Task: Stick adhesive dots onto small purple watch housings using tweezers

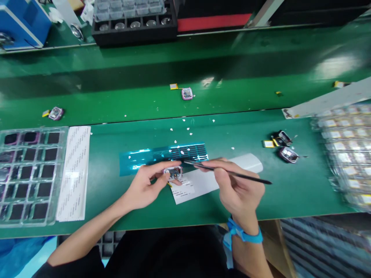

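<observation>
L hand (146, 185) was partly curled, w/ thumb & fingers pinching a small open casing (173, 173), innards showing; it was held up over the green bench (104, 200), approx. mid-bench, near the front edge. R hand (242, 187) was closed pen-style round black tweezers (237, 174), tips pointing L & just beside the casing's upper R corner; couldn't tell if tips touched it or how far apart they were. Blue band (247, 234) was on the R wrist. Behind the hands lay a blue film strip (136, 160) w/ white bits scattered on & beyond it; a white sheet (207, 187), far end curled, lay btwn the hands. Off to the R, well apart, sat 2 more casings (288, 154) w/ a yellow-edged batt. (269, 144). Far L: clear compartment tray (29, 223), w/ a white printed strip (72, 173) along its R side.
</observation>
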Tool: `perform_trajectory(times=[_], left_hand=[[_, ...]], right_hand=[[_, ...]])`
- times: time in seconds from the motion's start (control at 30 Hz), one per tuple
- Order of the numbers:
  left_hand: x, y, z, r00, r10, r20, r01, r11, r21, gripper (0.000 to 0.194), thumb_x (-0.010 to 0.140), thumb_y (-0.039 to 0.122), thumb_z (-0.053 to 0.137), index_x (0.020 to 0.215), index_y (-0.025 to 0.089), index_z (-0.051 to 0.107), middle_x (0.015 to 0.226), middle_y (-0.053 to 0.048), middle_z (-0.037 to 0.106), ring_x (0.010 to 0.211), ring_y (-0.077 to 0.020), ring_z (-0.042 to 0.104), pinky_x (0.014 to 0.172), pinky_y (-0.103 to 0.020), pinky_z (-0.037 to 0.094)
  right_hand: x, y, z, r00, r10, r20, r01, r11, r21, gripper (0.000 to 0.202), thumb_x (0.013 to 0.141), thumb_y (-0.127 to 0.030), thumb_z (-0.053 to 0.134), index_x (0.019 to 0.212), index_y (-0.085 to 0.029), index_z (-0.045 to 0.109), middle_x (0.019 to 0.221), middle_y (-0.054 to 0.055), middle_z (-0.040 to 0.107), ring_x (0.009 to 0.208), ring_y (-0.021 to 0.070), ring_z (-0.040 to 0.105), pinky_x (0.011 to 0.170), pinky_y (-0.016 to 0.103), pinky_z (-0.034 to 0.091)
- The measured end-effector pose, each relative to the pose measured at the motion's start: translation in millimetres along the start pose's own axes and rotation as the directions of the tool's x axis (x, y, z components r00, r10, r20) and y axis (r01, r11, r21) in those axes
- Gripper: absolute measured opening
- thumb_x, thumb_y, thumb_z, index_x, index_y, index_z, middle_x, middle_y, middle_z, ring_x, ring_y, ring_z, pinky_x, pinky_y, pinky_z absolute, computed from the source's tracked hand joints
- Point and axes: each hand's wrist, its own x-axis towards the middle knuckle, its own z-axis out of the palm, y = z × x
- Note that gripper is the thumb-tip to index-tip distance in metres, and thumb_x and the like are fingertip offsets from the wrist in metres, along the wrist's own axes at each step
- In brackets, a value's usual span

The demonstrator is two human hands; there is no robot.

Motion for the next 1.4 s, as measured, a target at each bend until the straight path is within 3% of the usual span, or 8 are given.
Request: perform_trajectory(times=[0.1, 0.23, 0.4, 0.53, 0.73, 0.97, 1.4], left_hand=[[5, 2, -12.9, 0.994, 0.037, -0.106, -0.026, 0.994, 0.104, 0.029, 0.104, 0.025, 0.05, 0.124, 0.013, 0.067, 0.093, -0.008, 0.083, 0.087, -0.0193, 0.08, 0.086, -0.032, 0.062], [11, -4, -19.5, 0.975, 0.157, -0.155, -0.092, 0.929, 0.358, 0.022, 0.105, 0.026, 0.049, 0.11, 0.016, 0.067, 0.093, -0.006, 0.081, 0.081, -0.0171, 0.076, 0.077, -0.03, 0.06], [16, -20, -12.3, 0.953, 0.297, 0.065, -0.274, 0.745, 0.608, 0.026, 0.107, 0.018, 0.042, 0.121, 0.017, 0.064, 0.117, -0.011, 0.075, 0.105, -0.0226, 0.071, 0.091, -0.041, 0.059], [16, -19, -15.9, 0.912, 0.368, 0.18, -0.385, 0.621, 0.683, 0.025, 0.107, 0.016, 0.043, 0.123, 0.015, 0.062, 0.117, -0.012, 0.075, 0.106, -0.0249, 0.07, 0.087, -0.044, 0.061], [13, -7, -27.9, 0.87, 0.335, 0.361, -0.483, 0.435, 0.76, 0.021, 0.106, 0.016, 0.046, 0.119, 0.013, 0.062, 0.113, -0.012, 0.076, 0.105, -0.0282, 0.073, 0.084, -0.047, 0.064], [15, -11, -29.2, 0.872, 0.326, 0.365, -0.48, 0.421, 0.77, 0.022, 0.104, 0.013, 0.047, 0.12, 0.014, 0.062, 0.116, -0.012, 0.075, 0.107, -0.0271, 0.073, 0.086, -0.045, 0.065], [16, -13, -28.4, 0.864, 0.302, 0.404, -0.497, 0.374, 0.783, 0.022, 0.104, 0.013, 0.046, 0.118, 0.013, 0.063, 0.108, -0.013, 0.074, 0.104, -0.0275, 0.072, 0.084, -0.044, 0.064]], right_hand=[[24, 10, -2, 0.98, -0.078, 0.184, 0.103, 0.986, -0.13, 0.02, 0.1, -0.019, 0.061, 0.109, -0.027, 0.077, 0.102, 0.001, 0.08, 0.09, 0.0203, 0.072, 0.08, 0.038, 0.06], [42, 31, 5, 0.939, -0.099, 0.33, 0.157, 0.976, -0.154, 0.019, 0.101, -0.022, 0.061, 0.11, -0.026, 0.078, 0.105, 0.001, 0.08, 0.096, 0.0213, 0.072, 0.084, 0.04, 0.061], [44, 45, 6, 0.926, -0.091, 0.366, 0.141, 0.984, -0.112, 0.02, 0.102, -0.023, 0.059, 0.11, -0.025, 0.078, 0.106, 0.002, 0.08, 0.098, 0.0213, 0.072, 0.087, 0.041, 0.061], [41, 43, 3, 0.931, -0.123, 0.344, 0.153, 0.986, -0.062, 0.021, 0.102, -0.02, 0.06, 0.112, -0.026, 0.078, 0.105, 0.002, 0.08, 0.096, 0.0199, 0.071, 0.085, 0.039, 0.06], [35, 48, 10, 0.893, -0.182, 0.412, 0.19, 0.981, 0.021, 0.022, 0.103, -0.023, 0.06, 0.117, -0.027, 0.077, 0.106, 0.001, 0.08, 0.098, 0.0208, 0.071, 0.088, 0.04, 0.059], [33, 52, 12, 0.886, -0.151, 0.439, 0.16, 0.987, 0.017, 0.022, 0.104, -0.029, 0.058, 0.116, -0.028, 0.077, 0.106, 0.001, 0.08, 0.099, 0.0203, 0.071, 0.09, 0.04, 0.059], [32, 58, 16, 0.88, -0.211, 0.425, 0.229, 0.973, 0.01, 0.022, 0.104, -0.028, 0.059, 0.117, -0.026, 0.077, 0.108, 0.001, 0.08, 0.098, 0.0212, 0.071, 0.088, 0.04, 0.06]])
